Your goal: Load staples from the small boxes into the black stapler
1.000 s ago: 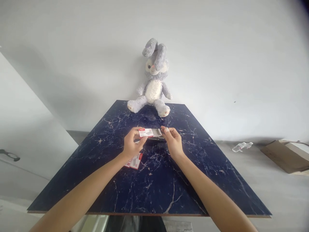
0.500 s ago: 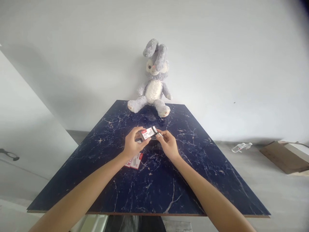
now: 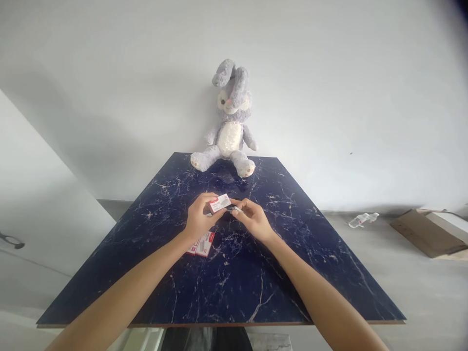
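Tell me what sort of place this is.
Probably a plain indoor room; whether a home or a workplace, I can't tell. A dark blue marbled table stands by a pale wall, with a plush rabbit sitting at its far end.

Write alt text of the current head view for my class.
The left hand holds a small box close to the right hand, over a dark blue table. More boxes lie nearer; a stuffed rabbit sits at the far end.

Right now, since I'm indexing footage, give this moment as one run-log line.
left hand: holds red-and-white carton | right hand: at small pale piece, hold unclear | blue marbled table: other cartons, plush rabbit at back
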A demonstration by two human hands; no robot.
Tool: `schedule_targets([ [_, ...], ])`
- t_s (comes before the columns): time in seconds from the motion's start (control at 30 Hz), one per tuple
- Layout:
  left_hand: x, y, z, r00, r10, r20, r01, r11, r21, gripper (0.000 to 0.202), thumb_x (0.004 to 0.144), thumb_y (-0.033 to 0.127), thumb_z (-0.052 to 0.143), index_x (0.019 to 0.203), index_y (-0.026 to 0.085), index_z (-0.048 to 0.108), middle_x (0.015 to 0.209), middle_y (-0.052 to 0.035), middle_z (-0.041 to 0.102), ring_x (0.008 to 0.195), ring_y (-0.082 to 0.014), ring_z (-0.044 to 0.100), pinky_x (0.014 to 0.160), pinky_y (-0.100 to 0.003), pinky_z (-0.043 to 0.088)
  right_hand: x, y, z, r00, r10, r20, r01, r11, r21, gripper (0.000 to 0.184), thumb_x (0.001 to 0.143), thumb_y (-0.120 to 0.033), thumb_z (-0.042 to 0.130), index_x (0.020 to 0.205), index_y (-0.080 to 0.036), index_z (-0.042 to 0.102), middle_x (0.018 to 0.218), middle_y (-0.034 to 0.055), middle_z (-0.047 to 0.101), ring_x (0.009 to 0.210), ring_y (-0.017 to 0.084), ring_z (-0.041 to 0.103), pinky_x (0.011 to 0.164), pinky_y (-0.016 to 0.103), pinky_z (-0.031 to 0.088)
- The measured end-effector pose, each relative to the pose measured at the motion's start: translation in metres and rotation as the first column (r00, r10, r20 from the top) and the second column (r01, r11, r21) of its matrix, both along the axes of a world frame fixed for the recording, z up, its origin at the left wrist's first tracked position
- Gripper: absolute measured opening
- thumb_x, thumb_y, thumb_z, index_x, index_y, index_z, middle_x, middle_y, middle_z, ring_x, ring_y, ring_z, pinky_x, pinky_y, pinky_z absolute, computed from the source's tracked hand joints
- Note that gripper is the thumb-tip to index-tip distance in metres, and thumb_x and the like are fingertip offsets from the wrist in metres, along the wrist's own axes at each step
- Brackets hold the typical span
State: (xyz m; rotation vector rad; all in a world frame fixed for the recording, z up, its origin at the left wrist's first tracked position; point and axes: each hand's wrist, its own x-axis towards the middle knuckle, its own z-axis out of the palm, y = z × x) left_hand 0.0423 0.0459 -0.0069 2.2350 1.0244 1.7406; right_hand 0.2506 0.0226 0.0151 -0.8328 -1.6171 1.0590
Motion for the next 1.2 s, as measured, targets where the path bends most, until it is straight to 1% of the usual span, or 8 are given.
schedule_targets([
  [0.17, 0.000, 0.001, 0.003, 0.998, 0.059, -0.021, -0.060, 0.998, -0.025, 0.028, 0.085, 0.035, 0.075, 0.104, 0.023, 0.058, 0.109, -0.0062, 0.069, 0.099, -0.0213, 0.068, 0.083, -0.036, 0.056, -0.005, 0.002, 0.001, 0.971, 0.083, -0.223, -0.127, 0.973, -0.193, 0.033, 0.084, -0.051, 0.073, 0.080, -0.022, 0.057, 0.126, 0.0078, 0.069, 0.085, 0.018, 0.069, 0.085, 0.037, 0.055],
  [0.3, 0.003, 0.002, 0.005, 0.958, -0.045, -0.283, 0.022, 0.996, -0.083, 0.028, 0.086, 0.042, 0.072, 0.104, 0.022, 0.062, 0.102, -0.0070, 0.070, 0.096, -0.0230, 0.066, 0.082, -0.037, 0.053, 0.003, 0.013, -0.002, 0.962, -0.185, -0.199, 0.146, 0.969, -0.198, 0.037, 0.082, -0.056, 0.072, 0.083, -0.022, 0.058, 0.087, 0.0029, 0.072, 0.068, 0.014, 0.062, 0.072, 0.029, 0.052],
  [0.5, 0.009, -0.002, 0.012, 0.714, -0.237, -0.658, 0.200, 0.971, -0.133, 0.027, 0.094, 0.047, 0.060, 0.091, 0.022, 0.070, 0.098, -0.0074, 0.073, 0.098, -0.0260, 0.062, 0.092, -0.044, 0.045, 0.037, 0.040, -0.018, 0.893, -0.448, 0.037, 0.448, 0.879, -0.163, 0.038, 0.080, -0.059, 0.069, 0.082, -0.021, 0.064, 0.065, -0.0025, 0.061, 0.057, 0.013, 0.051, 0.059, 0.025, 0.042],
  [0.63, 0.001, 0.004, 0.012, 0.832, -0.161, -0.531, 0.090, 0.983, -0.158, 0.027, 0.100, 0.038, 0.049, 0.091, 0.022, 0.069, 0.096, -0.0048, 0.073, 0.095, -0.0224, 0.062, 0.090, -0.040, 0.044, 0.061, 0.053, -0.027, 0.816, -0.495, 0.299, 0.531, 0.845, -0.052, 0.037, 0.085, -0.056, 0.061, 0.086, -0.021, 0.072, 0.076, 0.0024, 0.071, 0.069, 0.019, 0.062, 0.066, 0.029, 0.045],
  [0.73, -0.013, 0.017, 0.006, 0.949, 0.003, -0.315, -0.074, 0.974, -0.214, 0.032, 0.101, 0.037, 0.044, 0.086, 0.021, 0.068, 0.092, -0.0045, 0.073, 0.090, -0.0211, 0.062, 0.086, -0.037, 0.045, 0.074, 0.058, -0.032, 0.687, -0.533, 0.494, 0.558, 0.822, 0.110, 0.023, 0.086, -0.042, 0.060, 0.086, -0.023, 0.075, 0.083, 0.0025, 0.074, 0.078, 0.021, 0.066, 0.073, 0.030, 0.046],
  [0.83, -0.028, 0.034, -0.003, 0.987, 0.113, -0.119, -0.146, 0.932, -0.331, 0.035, 0.100, 0.041, 0.043, 0.088, 0.021, 0.069, 0.095, -0.0049, 0.073, 0.094, -0.0219, 0.065, 0.087, -0.034, 0.047, 0.081, 0.061, -0.036, 0.582, -0.540, 0.607, 0.549, 0.812, 0.196, 0.014, 0.082, -0.028, 0.063, 0.090, -0.025, 0.074, 0.085, 0.0015, 0.075, 0.082, 0.021, 0.067, 0.076, 0.030, 0.047],
  [1.03, -0.038, 0.052, -0.017, 1.000, -0.008, -0.002, 0.005, 0.791, -0.611, 0.045, 0.097, 0.052, 0.040, 0.101, 0.021, 0.072, 0.111, -0.0063, 0.074, 0.104, -0.0257, 0.067, 0.093, -0.037, 0.050, 0.082, 0.064, -0.040, 0.527, -0.523, 0.670, 0.486, 0.832, 0.268, 0.024, 0.078, -0.015, 0.063, 0.099, -0.023, 0.071, 0.091, 0.0030, 0.076, 0.084, 0.021, 0.069, 0.077, 0.030, 0.048],
  [1.2, -0.035, 0.048, -0.015, 0.990, -0.090, -0.109, 0.005, 0.794, -0.607, 0.044, 0.097, 0.053, 0.042, 0.101, 0.024, 0.074, 0.113, -0.0051, 0.074, 0.110, -0.0272, 0.066, 0.099, -0.039, 0.048, 0.083, 0.064, -0.037, 0.540, -0.493, 0.682, 0.482, 0.845, 0.229, 0.014, 0.077, -0.015, 0.064, 0.082, -0.023, 0.074, 0.083, 0.0028, 0.076, 0.083, 0.021, 0.070, 0.079, 0.029, 0.050],
])
